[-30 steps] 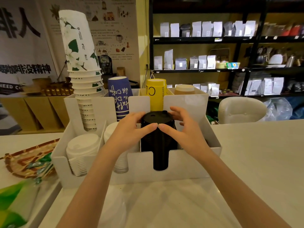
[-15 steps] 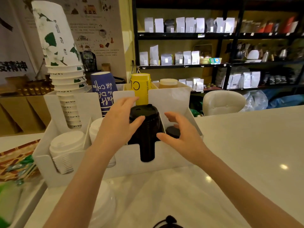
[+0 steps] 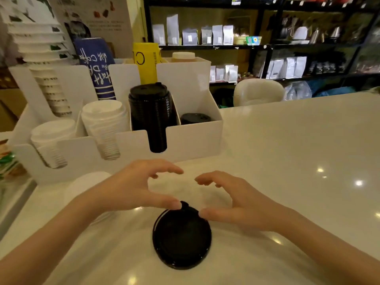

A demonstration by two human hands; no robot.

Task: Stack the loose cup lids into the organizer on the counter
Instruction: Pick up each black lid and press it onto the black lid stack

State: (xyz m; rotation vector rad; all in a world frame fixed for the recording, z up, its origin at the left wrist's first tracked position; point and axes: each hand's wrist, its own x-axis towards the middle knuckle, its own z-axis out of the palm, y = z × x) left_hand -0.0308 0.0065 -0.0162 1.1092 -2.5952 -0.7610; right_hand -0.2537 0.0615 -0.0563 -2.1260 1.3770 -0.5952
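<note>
1. The pale counter point(image 3: 287, 153) spreads wide in front of me, glossy with small light spots.
2. On it, ahead of my hands, stands the white organizer point(image 3: 193, 140), its front row cut into slotted compartments.
3. In that front row a tall stack of black lids point(image 3: 151, 112) fills the third compartment from the left, rising well above the wall; two stacks of white lids point(image 3: 104, 122) lean in the compartments to its left, and a short pile of black lids point(image 3: 194, 118) sits low in the rightmost one.
4. Paper cups point(image 3: 94, 66) stand in the back row.
5. A loose black lid point(image 3: 182, 235) lies flat on the counter close to me, well apart from the organizer.
6. My left hand point(image 3: 131, 190) curves over its far edge, fingers spread, thumb tip touching the lid's raised tab.
7. My right hand point(image 3: 236, 202) mirrors it, fingers apart, thumb at the lid's rim; neither hand grips anything.
</note>
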